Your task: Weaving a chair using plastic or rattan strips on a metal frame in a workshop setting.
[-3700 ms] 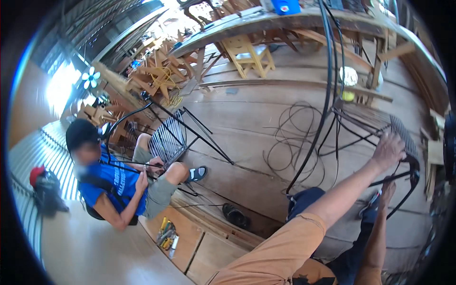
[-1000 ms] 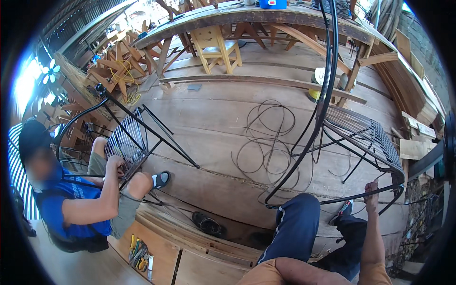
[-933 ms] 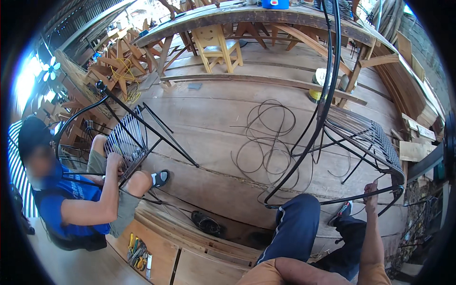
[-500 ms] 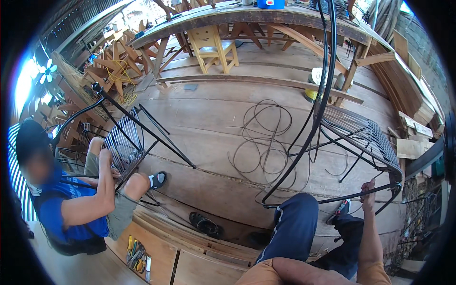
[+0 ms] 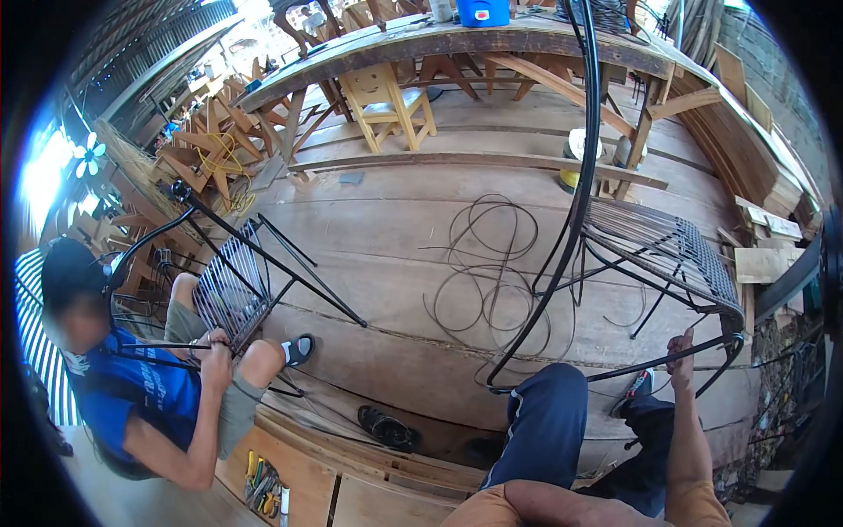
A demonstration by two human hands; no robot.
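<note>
A metal-framed chair (image 5: pixel 575 230) with a partly woven dark cord seat (image 5: pixel 676 241) stands tilted before me, its black tubing reaching toward my knee. At the seat's near right edge, my right hand (image 5: pixel 680 358) is closed, pinching what looks like a thin strand of cord that runs up to the weave; the fingers' far side is hidden. My left forearm (image 5: pixel 571 508) crosses my lap along the lower edge, and its hand is out of view. Loose loops of dark cord (image 5: pixel 492 263) lie on the floor left of the chair.
At left, a seated person (image 5: pixel 149 386) works on another black-framed chair (image 5: pixel 237 272). Between us are a wooden bench (image 5: pixel 360 501) with pliers and tools (image 5: pixel 263 487), and a sandal (image 5: pixel 386 428). A long worktable (image 5: pixel 457 40) and small wooden chair (image 5: pixel 391 104) stand beyond; stacked boards (image 5: pixel 738 149) at right.
The view has shifted slightly. The seated person at left has leaned and brought both hands together at the near edge of their chair's seat. My right hand stays at the weave.
</note>
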